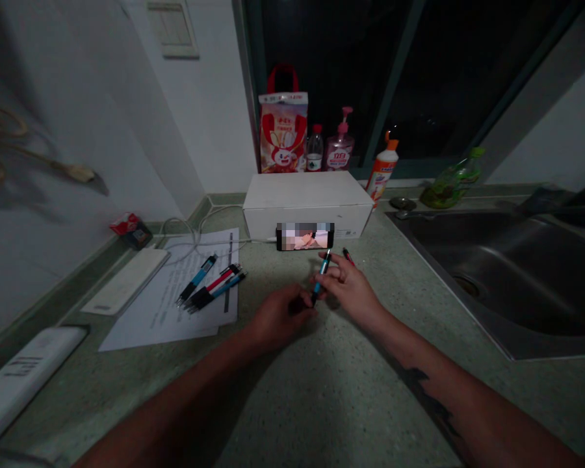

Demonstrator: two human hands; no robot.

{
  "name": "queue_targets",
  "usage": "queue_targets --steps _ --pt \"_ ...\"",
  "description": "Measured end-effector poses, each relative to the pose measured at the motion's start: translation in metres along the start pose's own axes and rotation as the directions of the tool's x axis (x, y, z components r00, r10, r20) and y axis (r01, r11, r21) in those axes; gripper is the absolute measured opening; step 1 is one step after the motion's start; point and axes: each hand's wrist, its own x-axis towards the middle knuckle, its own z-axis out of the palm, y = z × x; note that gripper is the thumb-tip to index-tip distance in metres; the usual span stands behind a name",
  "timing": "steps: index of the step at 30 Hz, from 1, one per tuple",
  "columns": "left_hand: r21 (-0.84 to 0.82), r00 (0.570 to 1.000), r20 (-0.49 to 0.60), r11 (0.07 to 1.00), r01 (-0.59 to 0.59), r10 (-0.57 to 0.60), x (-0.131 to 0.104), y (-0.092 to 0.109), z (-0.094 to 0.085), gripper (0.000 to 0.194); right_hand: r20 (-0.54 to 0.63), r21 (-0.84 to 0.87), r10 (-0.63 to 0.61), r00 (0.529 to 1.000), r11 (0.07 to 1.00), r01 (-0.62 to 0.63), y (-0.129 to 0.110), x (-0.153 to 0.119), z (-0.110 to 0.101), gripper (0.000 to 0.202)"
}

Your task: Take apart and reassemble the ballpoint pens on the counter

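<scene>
A blue and black pen is held upright at a slant over the countertop. My right hand grips its middle between thumb and fingers. At its dark lower end, my left hand is closed with the fingertips pinched on the pen. Beyond my right hand lies a red and black pen, partly hidden by the fingers. To the left, several blue and red pens rest in a loose pile on printed paper sheets.
A phone leans against a white box, its cable running left. A steel sink is at the right. Bottles and a snack bag stand behind the box. A white power strip lies at the left edge.
</scene>
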Motion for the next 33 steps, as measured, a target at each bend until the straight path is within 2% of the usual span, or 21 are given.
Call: queue_targets --steps 2,4,6,8,11,14,20,24,26,28,31,33 --pt "0.019 1.0 -0.015 1.0 0.012 -0.011 0.0 0.003 -0.002 0.011 -0.091 -0.19 -0.084 0.992 0.98 0.066 -0.002 0.002 -0.011 0.053" --pt "0.046 0.999 -0.041 0.999 0.02 -0.018 0.0 0.007 -0.004 0.012 -0.22 -0.477 -0.227 0.949 0.874 0.099 -0.007 0.005 -0.027 0.045" --pt "0.088 0.998 -0.066 0.996 0.03 -0.025 0.0 0.01 -0.007 0.011 -0.268 -0.703 -0.276 0.923 0.711 0.009 -0.013 0.009 -0.045 0.041" --pt "0.13 0.997 -0.077 0.991 0.04 -0.03 0.001 0.011 -0.009 0.011 -0.301 -0.819 -0.27 0.914 0.564 -0.103 -0.015 0.012 -0.06 0.039" --pt "0.157 0.997 -0.066 0.987 0.038 -0.028 0.001 0.011 -0.01 0.013 -0.319 -0.879 -0.2 0.926 0.429 -0.209 -0.012 0.016 -0.072 0.038" --pt "0.166 0.998 -0.053 0.986 0.022 -0.014 0.0 0.01 -0.01 0.015 -0.303 -0.905 -0.123 0.945 0.347 -0.245 -0.006 0.017 -0.072 0.036" --pt "0.205 0.997 -0.077 0.979 0.003 0.014 0.0 0.01 -0.012 0.014 -0.294 -0.913 -0.089 0.952 0.321 -0.252 -0.006 0.016 -0.065 0.039" --pt "0.313 0.99 -0.142 0.949 0.037 0.008 0.002 0.009 -0.017 0.016 -0.275 -0.93 -0.07 0.959 0.274 -0.247 -0.005 0.016 -0.061 0.035" --pt "0.426 0.975 -0.22 0.897 0.116 -0.022 0.005 0.008 -0.024 0.018 -0.259 -0.935 -0.062 0.964 0.266 -0.234 -0.004 0.016 -0.06 0.032" --pt "0.553 0.949 -0.314 0.806 0.211 -0.033 0.006 0.007 -0.035 0.02 -0.25 -0.937 -0.059 0.966 0.267 -0.227 -0.003 0.016 -0.059 0.031" --pt "0.722 0.913 -0.407 0.624 0.301 0.031 0.006 0.006 -0.055 0.019 -0.253 -0.94 -0.057 0.966 0.252 -0.231 -0.004 0.016 -0.059 0.032" --pt "0.801 0.902 -0.431 0.467 0.374 0.018 0.005 0.005 -0.066 0.019 -0.258 -0.941 -0.059 0.964 0.241 -0.237 -0.005 0.014 -0.059 0.033"
